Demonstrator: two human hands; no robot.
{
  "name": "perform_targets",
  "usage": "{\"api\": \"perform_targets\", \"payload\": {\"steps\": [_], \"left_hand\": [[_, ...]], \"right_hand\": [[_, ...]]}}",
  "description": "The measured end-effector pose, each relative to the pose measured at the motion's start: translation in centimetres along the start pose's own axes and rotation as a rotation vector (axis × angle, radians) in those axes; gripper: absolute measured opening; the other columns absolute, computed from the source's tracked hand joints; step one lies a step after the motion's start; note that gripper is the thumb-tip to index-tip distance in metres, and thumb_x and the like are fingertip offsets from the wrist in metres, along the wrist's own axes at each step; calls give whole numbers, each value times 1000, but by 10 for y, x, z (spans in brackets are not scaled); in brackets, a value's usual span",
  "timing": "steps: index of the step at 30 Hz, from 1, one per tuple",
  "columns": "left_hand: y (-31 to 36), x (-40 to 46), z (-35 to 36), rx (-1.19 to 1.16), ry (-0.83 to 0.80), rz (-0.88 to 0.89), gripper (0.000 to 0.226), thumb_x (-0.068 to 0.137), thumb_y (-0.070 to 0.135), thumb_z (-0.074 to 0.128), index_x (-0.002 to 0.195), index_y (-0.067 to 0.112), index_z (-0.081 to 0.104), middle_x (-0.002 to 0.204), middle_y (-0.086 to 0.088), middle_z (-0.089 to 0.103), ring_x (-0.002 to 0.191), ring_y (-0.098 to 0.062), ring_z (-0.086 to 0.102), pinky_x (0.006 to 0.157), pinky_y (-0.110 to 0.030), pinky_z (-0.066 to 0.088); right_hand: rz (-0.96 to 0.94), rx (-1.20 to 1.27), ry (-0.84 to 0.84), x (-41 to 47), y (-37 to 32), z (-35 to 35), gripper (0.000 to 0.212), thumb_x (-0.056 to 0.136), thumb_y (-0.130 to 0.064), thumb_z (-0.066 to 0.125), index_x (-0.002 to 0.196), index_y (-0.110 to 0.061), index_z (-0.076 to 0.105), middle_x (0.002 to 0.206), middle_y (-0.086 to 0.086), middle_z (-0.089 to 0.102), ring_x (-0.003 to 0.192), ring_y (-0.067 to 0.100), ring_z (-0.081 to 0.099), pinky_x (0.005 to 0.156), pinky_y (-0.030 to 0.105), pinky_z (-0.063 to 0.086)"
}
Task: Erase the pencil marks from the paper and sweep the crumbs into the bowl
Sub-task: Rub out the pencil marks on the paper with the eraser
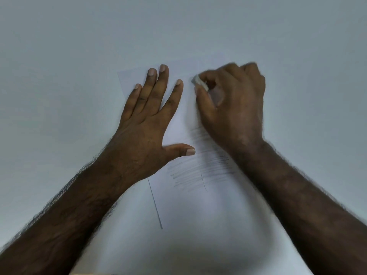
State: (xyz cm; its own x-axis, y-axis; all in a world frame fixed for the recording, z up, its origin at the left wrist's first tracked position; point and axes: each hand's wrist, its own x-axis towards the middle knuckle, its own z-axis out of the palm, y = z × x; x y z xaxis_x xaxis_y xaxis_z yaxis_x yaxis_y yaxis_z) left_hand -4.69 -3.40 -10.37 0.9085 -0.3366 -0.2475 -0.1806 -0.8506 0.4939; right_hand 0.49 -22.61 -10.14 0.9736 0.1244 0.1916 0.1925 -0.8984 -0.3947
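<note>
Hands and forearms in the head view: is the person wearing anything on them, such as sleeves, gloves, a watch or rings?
Nothing is worn as far as the frame shows. The left hand and right hand are bare, with no gloves, and no rings on the fingers that show. Both wrists and forearms are uncovered, without watch, band or sleeve, and carry visible hair. The fingernails are short and unpainted.

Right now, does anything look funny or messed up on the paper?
Nothing is torn or spilled. The paper lies turned at a slant, pinned flat by the left hand. The right hand pinches the eraser near its far edge. Pencil marks remain lower down. No bowl is in view.
</note>
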Motion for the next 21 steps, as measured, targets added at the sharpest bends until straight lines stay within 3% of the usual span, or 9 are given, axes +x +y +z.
{"api": "perform_targets", "payload": {"steps": [5,13,17,21], "left_hand": [[0,1,2,11,28,-5,113,87,84,45,171,24,-1,177,-4,-18,163,-19,-21,131,-37,-13],[-2,2,1,25,-9,5,119,82,91,41,170,26,-7,176,-2,-25,161,-18,-27,128,-33,-19],[-1,1,0,14,-8,1,119,84,89,44,170,27,-8,175,-1,-26,160,-17,-28,128,-32,-19],[-2,2,1,25,-14,5,120,82,91,40,170,26,-8,175,-2,-26,160,-17,-28,128,-31,-21]], "right_hand": [[-73,31,-153,-53,-13,-17,16,99,-29,72,103,-18,81,98,0,76,94,28,62,85,41,39],[27,-31,8,23,6,2,20,101,-38,64,99,-27,81,96,-9,75,97,23,61,83,36,34],[26,-1,-93,-24,0,-19,9,97,-31,70,99,-26,78,94,-6,73,93,28,59,83,41,37],[8,60,-167,-77,5,-33,9,97,-27,75,102,-22,79,98,-6,74,92,24,59,85,38,38]]}}
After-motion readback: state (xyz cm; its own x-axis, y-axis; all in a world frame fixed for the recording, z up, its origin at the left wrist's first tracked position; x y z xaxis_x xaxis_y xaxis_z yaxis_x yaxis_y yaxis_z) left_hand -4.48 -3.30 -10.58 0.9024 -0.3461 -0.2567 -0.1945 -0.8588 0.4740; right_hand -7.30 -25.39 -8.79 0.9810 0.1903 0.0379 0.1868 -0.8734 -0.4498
